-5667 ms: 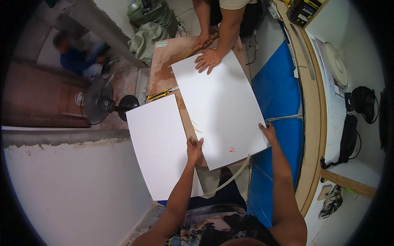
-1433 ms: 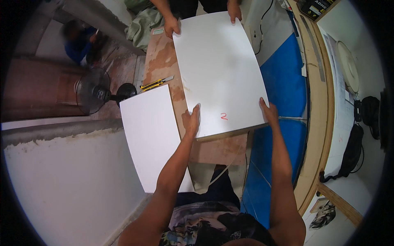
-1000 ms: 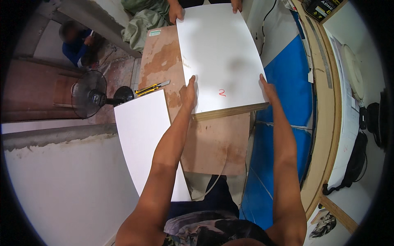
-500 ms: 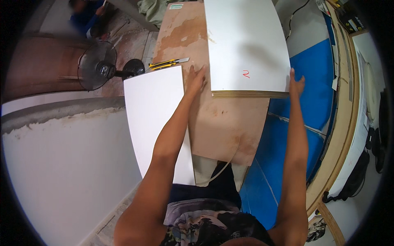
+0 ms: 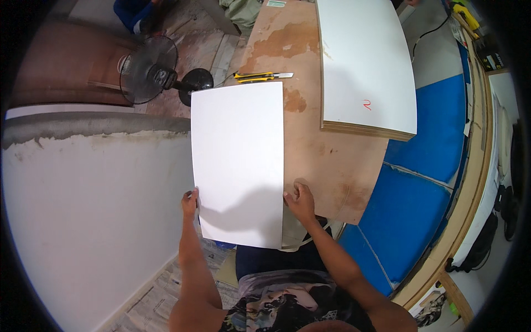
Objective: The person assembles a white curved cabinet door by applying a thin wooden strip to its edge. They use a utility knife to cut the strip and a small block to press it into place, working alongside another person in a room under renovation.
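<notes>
A plain white panel point(image 5: 238, 149) lies lengthwise in front of me, its left part reaching past the brown plywood sheet point(image 5: 337, 177) that serves as the work surface. My left hand point(image 5: 189, 203) grips the panel's left edge near its lower end, fingers partly hidden. At the opposite edge, my right hand point(image 5: 300, 203) has its fingers bent, with fingertips against the side of the panel. A stack of white-faced boards point(image 5: 365, 66) with brown edges and a red mark sits farther off to the right. Just beyond the panel's far edge lies a yellow utility knife point(image 5: 263, 76).
A black fan point(image 5: 160, 74) stands on the floor at the far left. A low white wall point(image 5: 99, 205) runs along my left. Blue panels point(image 5: 409, 216) are at the right, beside a long wooden edge point(image 5: 481, 138). Part of another person point(image 5: 133, 15) shows at the far left.
Both hands have come back toward me, from beside the board stack to the white panel's two long edges. The view has shifted, so the scene sits farther right.
</notes>
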The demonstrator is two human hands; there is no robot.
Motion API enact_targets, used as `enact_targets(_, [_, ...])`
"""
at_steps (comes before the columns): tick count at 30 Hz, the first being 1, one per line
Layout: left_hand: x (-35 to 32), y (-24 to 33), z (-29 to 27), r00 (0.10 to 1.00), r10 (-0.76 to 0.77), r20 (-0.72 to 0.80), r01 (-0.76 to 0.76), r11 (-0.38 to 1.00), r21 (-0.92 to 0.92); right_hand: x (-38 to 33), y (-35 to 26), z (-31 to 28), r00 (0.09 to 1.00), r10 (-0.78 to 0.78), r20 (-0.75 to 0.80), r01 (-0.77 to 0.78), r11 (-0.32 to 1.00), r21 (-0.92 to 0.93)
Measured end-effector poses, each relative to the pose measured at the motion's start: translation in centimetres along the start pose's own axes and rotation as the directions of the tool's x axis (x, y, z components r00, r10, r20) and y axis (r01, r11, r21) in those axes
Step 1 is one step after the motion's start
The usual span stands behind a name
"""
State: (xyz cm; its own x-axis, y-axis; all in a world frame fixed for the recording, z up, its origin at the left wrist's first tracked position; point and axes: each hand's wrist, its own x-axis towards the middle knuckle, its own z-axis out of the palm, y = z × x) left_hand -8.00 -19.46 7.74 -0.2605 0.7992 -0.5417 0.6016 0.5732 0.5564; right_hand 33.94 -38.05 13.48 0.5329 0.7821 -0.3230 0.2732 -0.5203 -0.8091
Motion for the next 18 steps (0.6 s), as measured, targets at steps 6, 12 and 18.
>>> enact_targets(6, [0.5,-5.2,1.3,0.994,0.095,-0.044,-0.104,0.934,-0.343,8.5,-7.5,1.6,0.892,-0.447,-0.074,0.419,0.876,-0.238])
enact_targets(12, [0.2,-1.3,2.7,0.996,0.088,0.030,-0.069,0.915,-0.396,34.1,-14.6,3.7,0.761,-0.648,0.029,0.519,0.581,-0.627])
enact_targets(18, [-0.1,-2.7,2.3,0.999,0.040,-0.024,-0.046,0.925,-0.378,38.4,-16.1,6.3,0.930,-0.294,0.218,0.351,0.541,-0.764])
